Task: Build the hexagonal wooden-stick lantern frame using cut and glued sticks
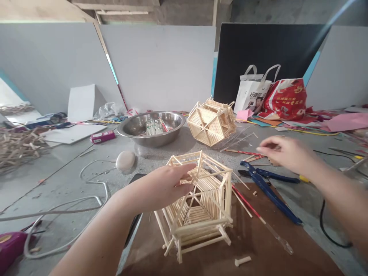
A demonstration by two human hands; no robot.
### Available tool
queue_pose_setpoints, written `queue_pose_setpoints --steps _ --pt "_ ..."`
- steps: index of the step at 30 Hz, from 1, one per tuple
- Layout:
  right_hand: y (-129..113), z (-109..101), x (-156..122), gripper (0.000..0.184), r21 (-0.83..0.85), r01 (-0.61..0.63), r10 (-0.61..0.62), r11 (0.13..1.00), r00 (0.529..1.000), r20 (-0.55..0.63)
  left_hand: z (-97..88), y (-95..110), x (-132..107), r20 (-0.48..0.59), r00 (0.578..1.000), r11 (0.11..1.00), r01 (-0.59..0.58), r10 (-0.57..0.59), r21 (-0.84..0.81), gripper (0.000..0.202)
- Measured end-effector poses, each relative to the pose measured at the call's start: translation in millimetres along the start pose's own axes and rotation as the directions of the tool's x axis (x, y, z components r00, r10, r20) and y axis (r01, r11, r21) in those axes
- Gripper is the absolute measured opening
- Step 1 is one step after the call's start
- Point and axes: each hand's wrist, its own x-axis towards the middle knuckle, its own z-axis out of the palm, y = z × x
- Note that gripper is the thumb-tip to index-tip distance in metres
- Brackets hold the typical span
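Note:
My left hand (163,186) grips the upper left edge of a hexagonal frame built of thin wooden sticks (202,209), which stands on a brown board (258,245). My right hand (283,152) hovers to the right, above blue-handled cutters (268,188); its fingers are pinched together and blurred, and I cannot make out anything in them. A second stick frame (211,120) lies farther back. Loose sticks and a red-tipped stick (258,218) lie beside the near frame.
A steel bowl (129,128) holding sticks sits at the back. A white and a red bag (284,99) lean on the wall. A pile of sticks (17,147), a white cable (66,209), a purple tool (10,247) and coloured paper (345,122) lie around.

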Motion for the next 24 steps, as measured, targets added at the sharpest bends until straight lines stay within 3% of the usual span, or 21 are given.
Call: queue_pose_setpoints --steps 2,4,6,8,14,18,24 --pt "-45 2 -2 0.025 0.102 0.320 -0.321 0.942 0.947 -0.007 0.5 -1 0 0.007 1.000 1.000 0.005 -0.005 -0.001 0.044" --pt "-81 6 -3 0.020 0.178 0.543 -0.558 0.821 0.828 0.050 0.4 -1 1 0.018 1.000 1.000 0.013 -0.013 0.007 0.044" --pt "-104 12 -4 0.023 0.198 0.659 -0.684 0.725 0.721 0.106 -0.4 0 1 0.031 1.000 1.000 0.005 -0.005 0.015 0.043" --pt "-116 18 -3 0.026 0.161 0.702 -0.721 0.693 0.672 0.170 -1.6 2 2 0.031 0.999 1.000 -0.015 0.014 0.018 0.041" --pt "-122 30 0 0.018 0.177 0.696 -0.717 0.696 0.661 0.223 -3.3 6 1 0.036 0.998 0.998 -0.058 0.057 0.020 0.026" --pt "-120 33 -2 0.023 0.261 0.661 -0.708 0.704 0.682 0.183 -2.5 6 1 0.026 0.997 0.997 -0.069 0.069 0.017 0.024" --pt "-118 32 -4 0.026 0.223 0.624 -0.661 0.749 0.722 0.204 -2.1 7 2 0.023 0.996 0.997 -0.081 0.081 0.008 0.023"
